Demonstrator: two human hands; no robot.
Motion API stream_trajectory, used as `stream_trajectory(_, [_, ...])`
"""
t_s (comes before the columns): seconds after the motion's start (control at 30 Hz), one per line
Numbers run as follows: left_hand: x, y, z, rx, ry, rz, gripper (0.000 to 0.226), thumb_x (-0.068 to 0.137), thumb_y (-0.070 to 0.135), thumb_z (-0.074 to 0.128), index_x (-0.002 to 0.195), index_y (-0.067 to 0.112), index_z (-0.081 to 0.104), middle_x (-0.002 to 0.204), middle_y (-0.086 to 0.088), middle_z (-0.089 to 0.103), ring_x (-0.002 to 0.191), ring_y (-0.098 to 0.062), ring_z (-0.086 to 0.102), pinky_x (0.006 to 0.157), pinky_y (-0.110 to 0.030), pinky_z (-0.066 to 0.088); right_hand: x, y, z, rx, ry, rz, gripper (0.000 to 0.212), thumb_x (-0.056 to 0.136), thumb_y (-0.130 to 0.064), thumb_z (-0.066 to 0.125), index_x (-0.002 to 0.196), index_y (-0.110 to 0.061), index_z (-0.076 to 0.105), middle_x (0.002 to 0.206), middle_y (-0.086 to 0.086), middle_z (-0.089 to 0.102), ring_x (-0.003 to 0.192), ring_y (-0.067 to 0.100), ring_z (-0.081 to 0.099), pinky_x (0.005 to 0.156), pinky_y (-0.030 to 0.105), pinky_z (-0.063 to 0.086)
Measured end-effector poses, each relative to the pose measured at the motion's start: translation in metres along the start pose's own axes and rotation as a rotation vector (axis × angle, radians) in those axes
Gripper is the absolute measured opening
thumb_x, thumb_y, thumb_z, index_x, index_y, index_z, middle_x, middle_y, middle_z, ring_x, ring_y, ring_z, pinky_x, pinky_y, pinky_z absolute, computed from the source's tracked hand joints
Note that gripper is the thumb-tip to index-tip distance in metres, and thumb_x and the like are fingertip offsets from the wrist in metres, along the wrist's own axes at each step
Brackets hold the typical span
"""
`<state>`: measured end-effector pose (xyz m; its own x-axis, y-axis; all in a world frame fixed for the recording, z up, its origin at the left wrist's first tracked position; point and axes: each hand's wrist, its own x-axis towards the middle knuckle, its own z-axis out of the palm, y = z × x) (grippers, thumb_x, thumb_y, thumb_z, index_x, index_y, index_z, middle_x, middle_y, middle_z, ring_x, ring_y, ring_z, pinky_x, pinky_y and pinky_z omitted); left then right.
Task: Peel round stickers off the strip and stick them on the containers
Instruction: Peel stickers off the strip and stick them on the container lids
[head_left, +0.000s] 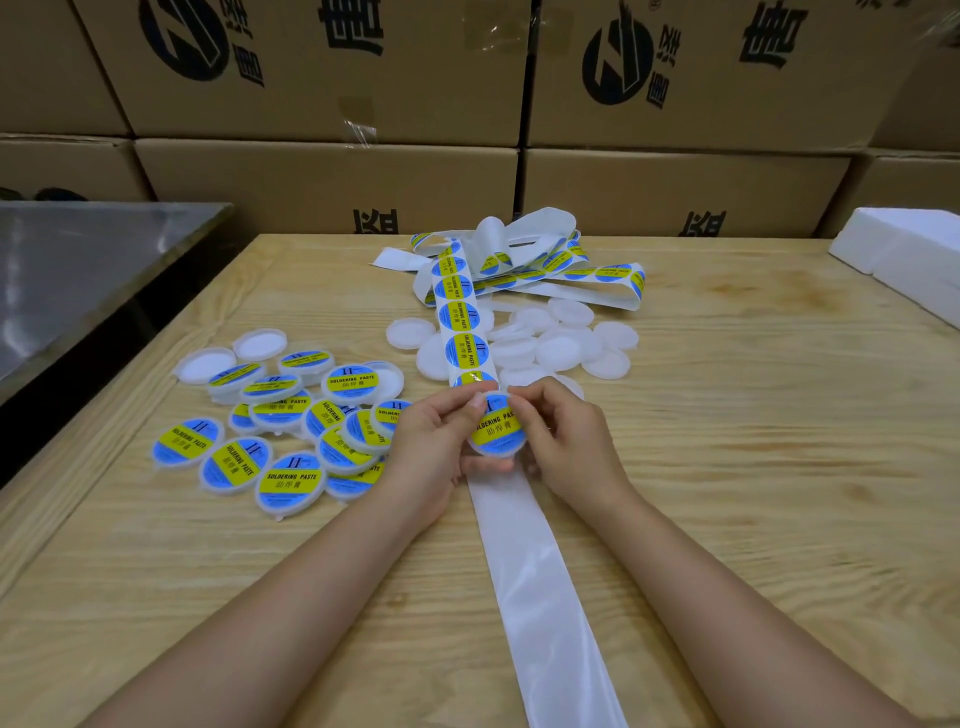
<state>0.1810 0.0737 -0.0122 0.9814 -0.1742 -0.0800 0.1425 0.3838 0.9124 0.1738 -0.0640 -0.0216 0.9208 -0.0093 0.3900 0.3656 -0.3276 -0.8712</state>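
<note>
A round white container (496, 427) with a blue and yellow sticker on its top sits between both hands at the table's middle. My left hand (435, 441) grips its left edge and underside. My right hand (566, 436) pinches its upper right edge. Under the hands runs the sticker strip (464, 317), with round stickers on it beyond the hands and bare white backing (540, 597) toward me. A pile of labelled containers (291, 431) lies to the left. Plain white containers (561, 345) lie behind the hands, to the right of the strip.
The wooden table (727, 467) carries a tangled heap of strip (530, 260) at the back. White foam blocks (904, 254) sit at the far right. A metal surface (78, 270) adjoins the left. Cardboard boxes (332, 176) are stacked behind.
</note>
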Motion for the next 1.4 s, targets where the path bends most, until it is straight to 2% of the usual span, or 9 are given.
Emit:
stream_trajectory(0.17, [0.0, 0.0, 0.001, 0.033, 0.024, 0.017, 0.019, 0.094, 0.01, 0.05, 0.103, 0.008, 0.066, 0.088, -0.007, 0.072, 0.071, -0.021, 0.07, 0.044, -0.024, 0.052, 0.001, 0.001, 0.0, 0.045, -0.008, 0.051, 0.01, 0.093, -0.018, 0.057, 0.083, -0.019, 0.059, 0.059, -0.011, 0.063, 0.045, 0.006, 0.053, 0.042, 0.024, 0.044])
stream_trajectory(0.4, [0.003, 0.006, -0.001, -0.023, -0.001, -0.05, 0.023, 0.096, 0.008, 0.044, 0.102, 0.004, 0.065, 0.082, -0.015, 0.072, 0.063, -0.024, 0.069, 0.042, -0.027, 0.053, 0.002, 0.007, 0.002, 0.058, -0.108, 0.083, 0.039, 0.068, -0.014, 0.082, 0.092, -0.031, 0.055, 0.079, -0.02, 0.067, 0.074, -0.003, 0.063, 0.063, 0.01, 0.046])
stream_trajectory(0.63, [0.003, 0.005, 0.0, 0.019, -0.019, -0.058, 0.017, 0.09, 0.014, 0.055, 0.102, 0.006, 0.064, 0.082, -0.012, 0.071, 0.064, -0.025, 0.069, 0.044, -0.027, 0.053, 0.005, 0.006, -0.002, 0.005, 0.031, 0.118, 0.027, 0.069, -0.028, 0.082, 0.072, -0.024, 0.055, 0.061, -0.014, 0.065, 0.052, 0.0, 0.054, 0.049, 0.013, 0.041])
stream_trajectory(0.77, [0.001, 0.005, -0.001, 0.014, -0.095, -0.049, 0.023, 0.086, -0.002, 0.054, 0.105, 0.007, 0.063, 0.086, -0.01, 0.073, 0.073, -0.024, 0.071, 0.052, -0.029, 0.056, 0.007, 0.004, -0.004, -0.027, 0.13, 0.168, 0.027, 0.083, -0.031, 0.069, 0.064, -0.02, 0.053, 0.054, 0.001, 0.061, 0.04, 0.009, 0.048, 0.04, 0.026, 0.039])
stream_trajectory(0.97, [0.0, 0.004, 0.001, -0.01, -0.078, -0.055, 0.027, 0.09, -0.001, 0.051, 0.114, 0.005, 0.059, 0.089, -0.008, 0.073, 0.077, -0.022, 0.071, 0.057, -0.029, 0.057, 0.008, 0.003, -0.004, -0.044, 0.174, 0.169, 0.025, 0.093, -0.024, 0.056, 0.068, -0.021, 0.054, 0.052, 0.007, 0.057, 0.038, 0.016, 0.048, 0.045, 0.033, 0.043])
stream_trajectory(1.07, [-0.002, 0.006, 0.005, 0.099, -0.011, 0.03, 0.026, 0.091, 0.0, 0.05, 0.114, 0.006, 0.061, 0.083, -0.001, 0.074, 0.073, -0.015, 0.071, 0.053, -0.025, 0.056, 0.009, 0.005, -0.004, -0.13, 0.219, 0.074, 0.01, 0.093, -0.016, 0.054, 0.098, -0.024, 0.057, 0.056, -0.007, 0.053, 0.051, 0.007, 0.049, 0.059, 0.028, 0.042])
stream_trajectory(1.17, [-0.002, 0.01, 0.006, 0.292, 0.142, 0.254, 0.027, 0.092, 0.0, 0.05, 0.102, 0.019, 0.066, 0.074, 0.01, 0.07, 0.063, -0.002, 0.063, 0.047, -0.02, 0.049, 0.01, 0.006, -0.006, -0.199, 0.33, 0.074, 0.035, 0.091, -0.011, 0.054, 0.125, -0.015, 0.048, 0.072, -0.01, 0.054, 0.068, 0.012, 0.052, 0.068, 0.027, 0.038])
stream_trajectory(1.27, [0.002, 0.019, -0.005, 0.531, 0.34, 0.492, 0.028, 0.092, 0.006, 0.049, 0.098, 0.028, 0.065, 0.079, 0.01, 0.066, 0.067, -0.003, 0.055, 0.061, -0.019, 0.044, 0.013, 0.011, -0.01, -0.35, 0.414, 0.127, 0.047, 0.085, -0.01, 0.059, 0.13, -0.01, 0.045, 0.101, -0.001, 0.055, 0.101, 0.026, 0.048, 0.089, 0.03, 0.031])
stream_trajectory(1.4, [0.012, 0.029, -0.028, 0.831, 0.542, 0.545, 0.028, 0.089, 0.007, 0.047, 0.107, 0.02, 0.064, 0.084, 0.002, 0.065, 0.068, -0.011, 0.053, 0.068, -0.021, 0.041, 0.015, 0.017, -0.013, -0.614, 0.248, 0.331, 0.07, 0.083, -0.032, 0.065, 0.143, -0.015, 0.032, 0.146, 0.006, 0.035, 0.133, 0.03, 0.027, 0.105, 0.033, 0.017])
